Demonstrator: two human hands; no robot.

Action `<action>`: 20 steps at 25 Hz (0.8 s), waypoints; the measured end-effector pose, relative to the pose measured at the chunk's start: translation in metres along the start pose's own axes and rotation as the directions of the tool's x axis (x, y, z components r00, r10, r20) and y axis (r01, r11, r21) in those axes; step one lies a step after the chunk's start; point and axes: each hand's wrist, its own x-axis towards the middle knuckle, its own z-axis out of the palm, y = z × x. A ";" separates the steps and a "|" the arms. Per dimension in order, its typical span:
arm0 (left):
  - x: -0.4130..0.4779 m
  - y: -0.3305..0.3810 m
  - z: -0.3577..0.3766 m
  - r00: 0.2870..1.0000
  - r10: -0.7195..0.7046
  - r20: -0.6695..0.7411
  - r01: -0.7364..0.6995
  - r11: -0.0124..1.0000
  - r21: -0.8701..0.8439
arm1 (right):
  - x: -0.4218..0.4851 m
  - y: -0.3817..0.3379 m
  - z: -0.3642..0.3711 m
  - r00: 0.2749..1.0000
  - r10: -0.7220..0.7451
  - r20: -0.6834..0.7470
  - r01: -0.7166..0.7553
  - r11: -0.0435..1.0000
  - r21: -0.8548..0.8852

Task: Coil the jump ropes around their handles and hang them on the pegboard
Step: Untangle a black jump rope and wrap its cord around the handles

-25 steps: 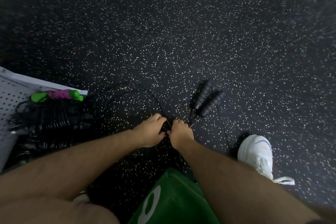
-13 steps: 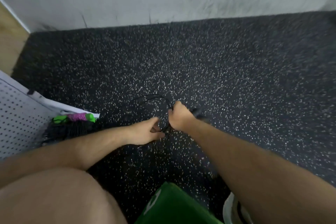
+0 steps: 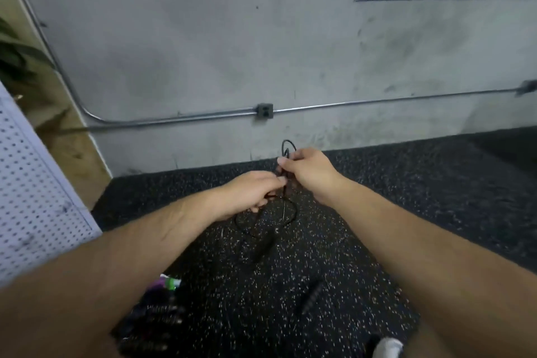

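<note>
Both hands are lifted in front of me with a thin black jump rope (image 3: 293, 213) between them. My right hand (image 3: 308, 171) pinches the cord, and a small loop sticks up above its fingers. Just left and lower, my left hand (image 3: 251, 192) grips the same cord, and loops of it hang beneath. One black foam handle (image 3: 263, 248) dangles below the loops. A second black handle (image 3: 311, 296), blurred, is lower right over the floor. The white pegboard (image 3: 32, 200) leans at the left edge.
A pile of other jump ropes (image 3: 151, 322), one with purple and green handles (image 3: 165, 283), lies on the speckled black rubber floor (image 3: 406, 212) at lower left. A concrete wall (image 3: 232, 38) with a conduit and outlet box (image 3: 264, 110) stands ahead. My white shoe (image 3: 386, 347) is at the bottom.
My view has tilted up from the floor to the wall. Both hands rose off the floor with the black rope, and its handles now hang below them.
</note>
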 end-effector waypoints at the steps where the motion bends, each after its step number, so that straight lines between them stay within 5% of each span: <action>1: -0.006 0.003 0.002 0.998 0.005 -0.055 -0.008 0.998 -0.057 | -0.005 -0.005 -0.002 1.000 0.000 0.016 -0.001 0.997 0.079; 6: -0.022 -0.016 0.009 0.982 0.051 -0.182 -0.061 0.997 -0.052 | -0.022 -0.019 0.006 0.997 -0.049 0.051 0.042 0.990 0.132; 9: -0.027 -0.016 0.007 0.992 0.095 -0.080 -0.106 0.984 -0.146 | -0.026 -0.021 0.012 0.997 -0.066 0.031 0.059 0.982 0.179; 12: -0.025 -0.011 0.008 0.993 0.096 -0.062 -0.098 0.995 -0.026 | -0.027 -0.021 0.013 0.995 -0.065 -0.075 0.079 0.977 0.196; 15: -0.022 -0.002 0.001 0.984 0.069 -0.163 -0.052 0.993 0.107 | -0.029 -0.020 0.005 0.985 -0.071 -0.156 0.068 0.997 -0.028; 17: -0.024 0.004 -0.009 0.976 0.082 -0.203 -0.047 0.984 0.172 | -0.030 -0.016 0.003 0.988 -0.146 -0.047 0.126 0.947 -0.297; 20: -0.030 0.000 -0.025 0.963 0.110 -0.246 -0.065 0.981 0.185 | -0.030 -0.011 0.008 0.986 -0.093 0.140 0.133 0.940 -0.314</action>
